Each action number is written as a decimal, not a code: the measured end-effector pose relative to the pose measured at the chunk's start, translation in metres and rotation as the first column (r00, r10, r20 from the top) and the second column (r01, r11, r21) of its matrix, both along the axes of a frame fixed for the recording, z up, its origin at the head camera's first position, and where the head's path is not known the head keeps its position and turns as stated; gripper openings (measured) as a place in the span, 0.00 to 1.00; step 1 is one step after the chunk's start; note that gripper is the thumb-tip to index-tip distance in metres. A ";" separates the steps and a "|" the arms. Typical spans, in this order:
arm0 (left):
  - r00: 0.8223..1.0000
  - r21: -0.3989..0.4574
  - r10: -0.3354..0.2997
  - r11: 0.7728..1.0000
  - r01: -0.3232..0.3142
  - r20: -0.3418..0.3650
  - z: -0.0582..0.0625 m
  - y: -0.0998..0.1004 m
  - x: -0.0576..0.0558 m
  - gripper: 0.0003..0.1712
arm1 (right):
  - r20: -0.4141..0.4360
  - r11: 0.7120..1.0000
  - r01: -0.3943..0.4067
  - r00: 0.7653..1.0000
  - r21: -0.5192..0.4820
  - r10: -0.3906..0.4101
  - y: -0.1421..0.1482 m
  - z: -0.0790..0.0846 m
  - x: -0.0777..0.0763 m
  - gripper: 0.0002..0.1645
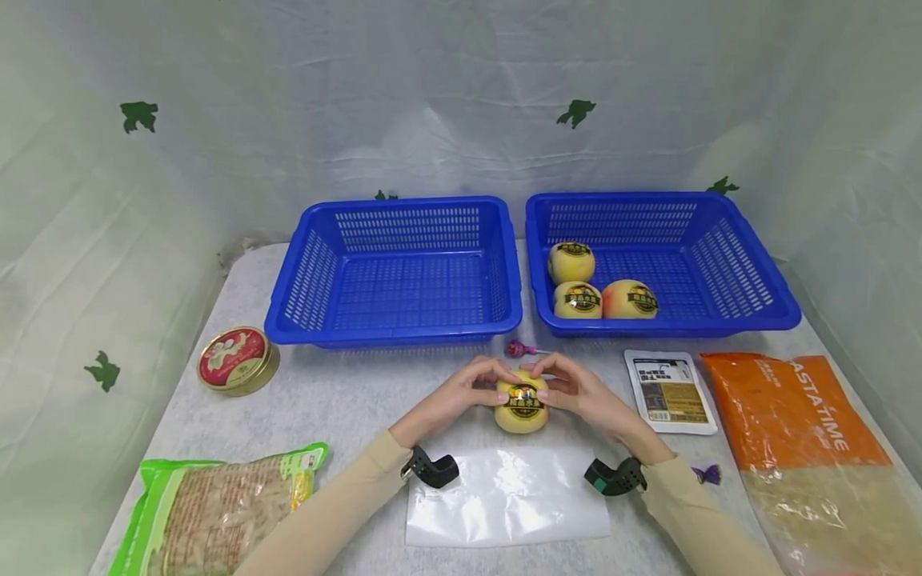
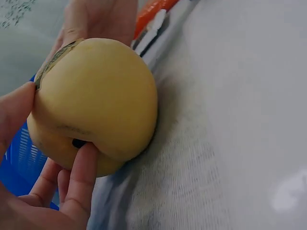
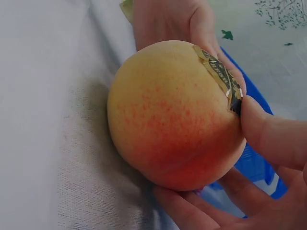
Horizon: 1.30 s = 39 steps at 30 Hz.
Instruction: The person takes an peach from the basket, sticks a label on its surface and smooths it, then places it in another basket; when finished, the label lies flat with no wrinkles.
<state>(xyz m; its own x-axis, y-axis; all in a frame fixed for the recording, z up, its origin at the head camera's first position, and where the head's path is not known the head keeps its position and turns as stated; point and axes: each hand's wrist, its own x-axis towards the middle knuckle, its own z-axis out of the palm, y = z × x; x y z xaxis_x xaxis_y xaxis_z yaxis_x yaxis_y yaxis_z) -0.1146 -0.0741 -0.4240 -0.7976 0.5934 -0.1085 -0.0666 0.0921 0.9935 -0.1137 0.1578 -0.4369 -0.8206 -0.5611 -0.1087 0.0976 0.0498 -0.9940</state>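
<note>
Both hands hold one yellow peach at the middle of the table, its black-and-gold label facing the head camera. My left hand grips its left side, the thumb by the label's edge and a fingertip at the dark hollow in the fruit. From the other side my right hand grips it, thumb against the label's other edge. The right wrist view shows a red blush on the peach. Just in front lies a white plastic sheet, and a lollipop is behind.
A blue basket stands at the back left; another blue basket at the back right holds three labelled peaches. A round red tin and a green-edged bag lie left. A white pouch and an orange pasta bag lie right.
</note>
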 end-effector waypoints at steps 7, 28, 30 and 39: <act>0.979 -0.129 -0.014 0.992 -0.012 -0.202 0.009 0.005 0.010 0.15 | -0.040 1.000 -0.030 0.999 0.008 0.030 0.001 -0.001 0.001 0.18; 0.902 -0.382 -0.113 0.922 -0.061 -0.417 -0.007 0.009 0.010 0.41 | -0.106 0.999 0.035 0.994 0.004 -0.034 0.021 0.022 0.014 0.19; 0.896 -0.387 -0.151 0.922 -0.026 -0.418 -0.006 0.007 0.007 0.42 | -0.129 0.999 0.044 0.991 -0.023 -0.047 0.034 0.033 0.015 0.18; 0.903 -0.361 -0.180 0.932 0.029 -0.391 -0.005 0.007 0.002 0.39 | -0.214 0.952 0.307 0.930 0.003 -0.299 0.131 0.051 0.012 0.22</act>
